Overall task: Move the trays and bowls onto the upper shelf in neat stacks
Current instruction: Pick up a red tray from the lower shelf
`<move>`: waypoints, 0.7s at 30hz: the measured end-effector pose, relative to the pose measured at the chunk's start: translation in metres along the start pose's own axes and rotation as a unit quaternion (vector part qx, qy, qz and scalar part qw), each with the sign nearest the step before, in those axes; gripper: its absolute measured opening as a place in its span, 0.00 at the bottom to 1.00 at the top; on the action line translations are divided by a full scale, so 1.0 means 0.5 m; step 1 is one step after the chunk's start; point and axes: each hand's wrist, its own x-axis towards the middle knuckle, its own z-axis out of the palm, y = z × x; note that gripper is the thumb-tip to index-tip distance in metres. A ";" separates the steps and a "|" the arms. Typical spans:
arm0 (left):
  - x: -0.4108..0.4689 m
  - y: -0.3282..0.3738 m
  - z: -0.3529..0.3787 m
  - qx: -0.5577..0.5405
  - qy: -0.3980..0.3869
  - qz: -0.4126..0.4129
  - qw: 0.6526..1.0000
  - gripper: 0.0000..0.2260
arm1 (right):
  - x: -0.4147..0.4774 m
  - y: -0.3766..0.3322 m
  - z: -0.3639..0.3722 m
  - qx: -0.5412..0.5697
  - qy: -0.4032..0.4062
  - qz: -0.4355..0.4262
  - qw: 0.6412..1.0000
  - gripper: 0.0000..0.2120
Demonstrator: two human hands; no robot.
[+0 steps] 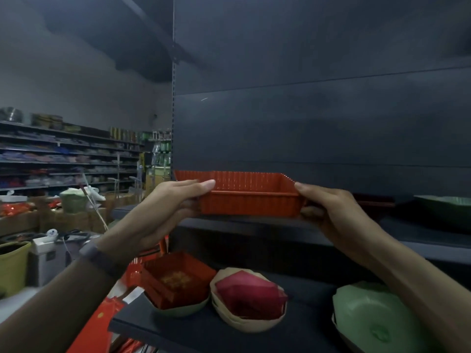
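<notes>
An orange ribbed tray (248,200) rests at the front edge of the dark upper shelf (420,236). My left hand (163,210) grips its left end and my right hand (334,212) grips its right end. On the lower shelf (193,329) a small orange tray (175,280) sits tilted inside a pale bowl (178,308). Beside it, a beige bowl stack (251,319) holds a dark red tray (251,296). A green bowl stack (374,317) stands at the right, partly hidden by my right forearm.
A green tray (444,202) and a dark tray (374,200) lie on the upper shelf to the right. Behind is the dark back panel (318,123). To the left are an aisle with stocked shelves (63,159), cardboard boxes (51,220) and a yellow-green bucket (12,266).
</notes>
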 end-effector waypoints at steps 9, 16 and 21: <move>0.197 -0.033 0.037 -0.018 0.012 0.032 0.999 0.14 | 0.129 -0.019 -0.070 -0.121 0.087 -0.027 0.988 0.11; 0.324 -0.096 0.077 -0.031 0.040 0.015 0.999 0.13 | 0.219 0.025 -0.106 -0.176 0.141 -0.018 0.974 0.12; 0.393 -0.134 0.086 0.012 0.051 -0.004 0.999 0.24 | 0.274 0.065 -0.135 -0.214 0.158 0.010 0.964 0.14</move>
